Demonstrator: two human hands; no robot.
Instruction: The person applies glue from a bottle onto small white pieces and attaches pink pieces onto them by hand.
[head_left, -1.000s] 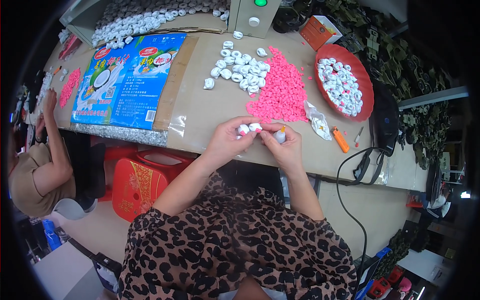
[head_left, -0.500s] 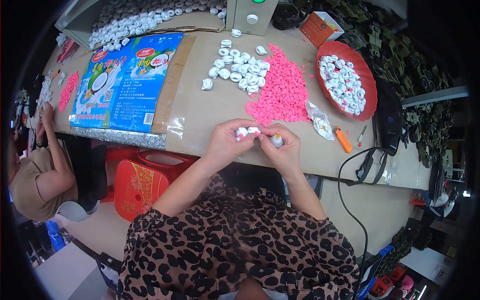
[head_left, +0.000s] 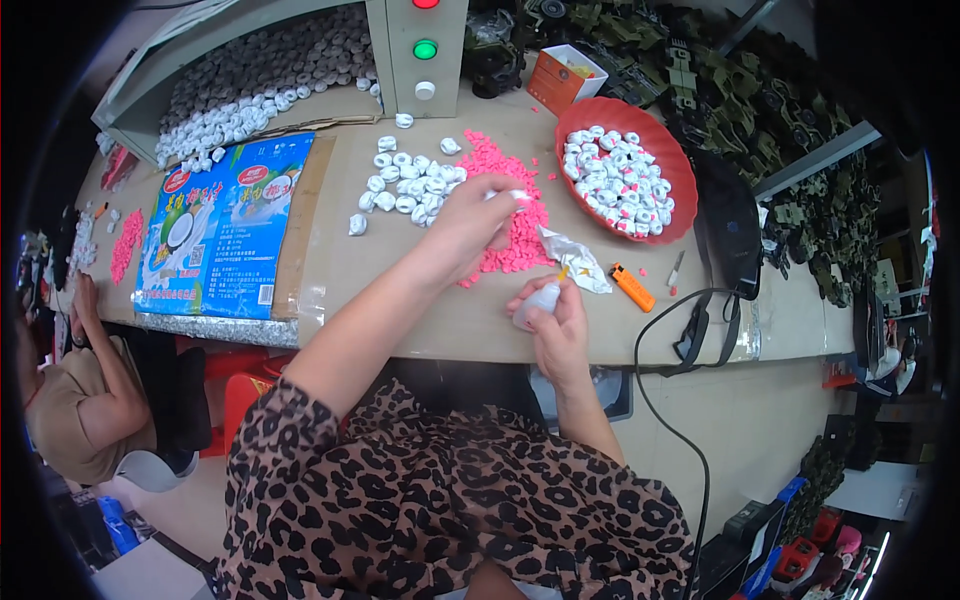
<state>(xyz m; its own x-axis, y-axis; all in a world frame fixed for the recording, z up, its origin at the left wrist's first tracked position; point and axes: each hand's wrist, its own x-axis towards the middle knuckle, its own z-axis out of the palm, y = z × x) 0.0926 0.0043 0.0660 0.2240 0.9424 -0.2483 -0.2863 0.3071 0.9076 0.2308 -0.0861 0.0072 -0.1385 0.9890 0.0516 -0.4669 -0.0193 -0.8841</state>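
My left hand (head_left: 478, 222) reaches out over the heap of small pink pieces (head_left: 528, 238), fingers closed on a small white rounded piece (head_left: 520, 198), mostly hidden by the fingers. Nearer the table's front edge, my right hand (head_left: 560, 325) is wrapped round a small white squeeze bottle (head_left: 538, 304) with a yellowish tip. Beyond that tip lies a crumpled white wrapper (head_left: 576, 256). White rounded pieces (head_left: 405, 184) lie loose left of the pink heap. A red scalloped bowl (head_left: 684, 185) at the right is filled with white pieces, several bearing pink bits.
An orange lighter (head_left: 632, 287) and a thin pointed tool (head_left: 676, 272) lie right of my right hand. A black cable (head_left: 640, 365) hangs over the front edge. Blue printed cardboard (head_left: 225, 235) and a machine with lit buttons (head_left: 424, 60) stand left. A co-worker (head_left: 100, 395) sits far left.
My hands have parted. The left has moved away from me, over the pink heap, with a white piece; the right has lowered slightly, still holding the bottle. The whole view has shifted.
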